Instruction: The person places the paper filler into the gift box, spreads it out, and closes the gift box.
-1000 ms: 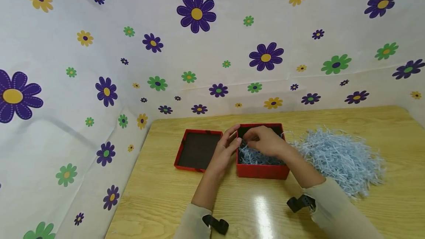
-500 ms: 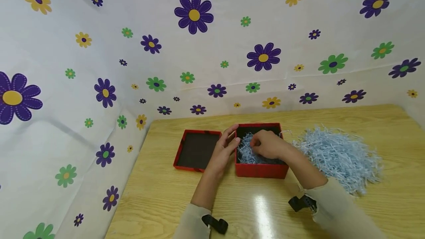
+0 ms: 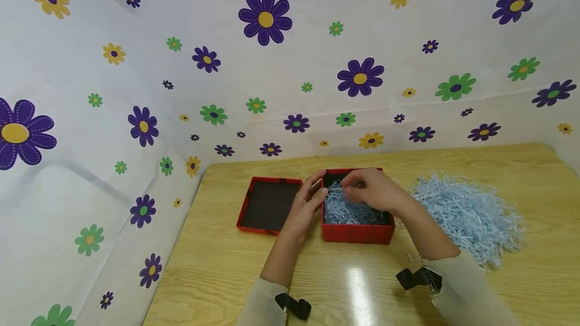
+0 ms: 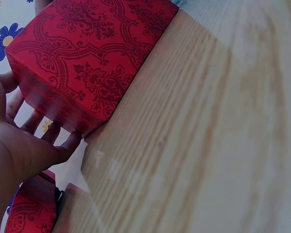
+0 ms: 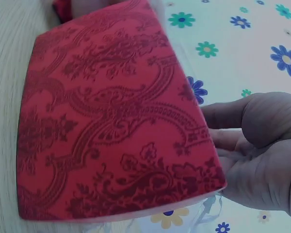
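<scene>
An open red box (image 3: 358, 234) with a dark inside stands on the table. Its outside carries a darker ornamental pattern, plain in the left wrist view on the box wall (image 4: 97, 48). Light blue shredded paper (image 3: 346, 214) covers much of its bottom. My left hand (image 3: 302, 210) rests against the left side, fingers spread along wall and rim. Over the box's right half hovers my right hand (image 3: 379, 191), fingers bent loosely above the paper, thumb apart from them. In the right wrist view the box wall hides those fingertips.
A shallow red lid (image 3: 270, 205) lies left of the box, dark inside upward. To the right, a heap of light blue shredded paper (image 3: 471, 218) spreads over the wooden table (image 3: 213, 275). A flower-printed white sheet (image 3: 308, 99) hangs behind.
My right hand shifted right inside the box, then rose a little. More of the shredded paper now shows across the box. The left hand has stayed at the left side.
</scene>
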Motion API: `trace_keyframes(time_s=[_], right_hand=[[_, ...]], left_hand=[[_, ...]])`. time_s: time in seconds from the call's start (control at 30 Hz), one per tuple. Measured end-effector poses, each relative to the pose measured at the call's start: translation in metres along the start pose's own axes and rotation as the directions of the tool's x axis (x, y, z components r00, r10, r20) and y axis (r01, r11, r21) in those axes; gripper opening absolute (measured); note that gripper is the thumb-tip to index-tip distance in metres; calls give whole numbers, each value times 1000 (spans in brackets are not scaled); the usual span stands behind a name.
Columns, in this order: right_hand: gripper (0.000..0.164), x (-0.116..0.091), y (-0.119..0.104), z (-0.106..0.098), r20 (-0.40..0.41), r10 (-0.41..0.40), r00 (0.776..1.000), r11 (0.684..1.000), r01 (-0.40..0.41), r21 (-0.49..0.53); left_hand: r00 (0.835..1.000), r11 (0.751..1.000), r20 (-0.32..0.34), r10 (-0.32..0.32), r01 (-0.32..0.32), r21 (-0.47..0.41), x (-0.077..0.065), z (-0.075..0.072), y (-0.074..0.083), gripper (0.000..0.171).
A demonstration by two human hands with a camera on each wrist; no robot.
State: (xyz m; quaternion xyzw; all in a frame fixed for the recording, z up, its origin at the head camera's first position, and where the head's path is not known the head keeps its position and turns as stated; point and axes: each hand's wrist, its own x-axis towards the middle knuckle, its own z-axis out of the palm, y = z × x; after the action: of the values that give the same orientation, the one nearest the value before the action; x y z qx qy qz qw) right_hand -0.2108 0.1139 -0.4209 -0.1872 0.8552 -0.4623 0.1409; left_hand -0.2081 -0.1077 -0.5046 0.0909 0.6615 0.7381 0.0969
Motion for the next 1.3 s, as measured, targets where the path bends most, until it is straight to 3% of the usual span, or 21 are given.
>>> trace_keyframes(time_s=[0.13,0.33,0.43,0.63,0.87,1.0,1.13,1.3], right_hand=[[33,1,-4,-3,-52,8,999,998,-12,-66],[35,20,6,18,5,27,1000,964,-25,-266],[35,25,11,25,34,34,999,958,-23,-287],[34,21,11,23,6,-78,997,959,77,-273],[33,-22,-6,-13,-159,-103,982,986,81,-143],[34,-50,-10,-39,-275,-86,958,993,58,-107],[38,-77,4,-65,-394,-57,917,990,1,-141],[50,-99,37,-94,-412,5,911,979,-89,-184]], left_hand=[[1000,1000,2,-8,8,-16,0,-2,3,52],[1000,1000,15,-2,2,-24,2,-3,2,49],[1000,1000,23,-5,5,-11,1,-2,1,48],[999,1000,29,21,-21,1,3,1,1,49],[999,1000,42,23,-23,11,3,4,2,52],[999,1000,26,22,-22,2,2,4,2,51],[1000,1000,23,17,-17,-3,2,5,1,50],[1000,1000,-5,-13,13,-10,0,3,-1,50]])
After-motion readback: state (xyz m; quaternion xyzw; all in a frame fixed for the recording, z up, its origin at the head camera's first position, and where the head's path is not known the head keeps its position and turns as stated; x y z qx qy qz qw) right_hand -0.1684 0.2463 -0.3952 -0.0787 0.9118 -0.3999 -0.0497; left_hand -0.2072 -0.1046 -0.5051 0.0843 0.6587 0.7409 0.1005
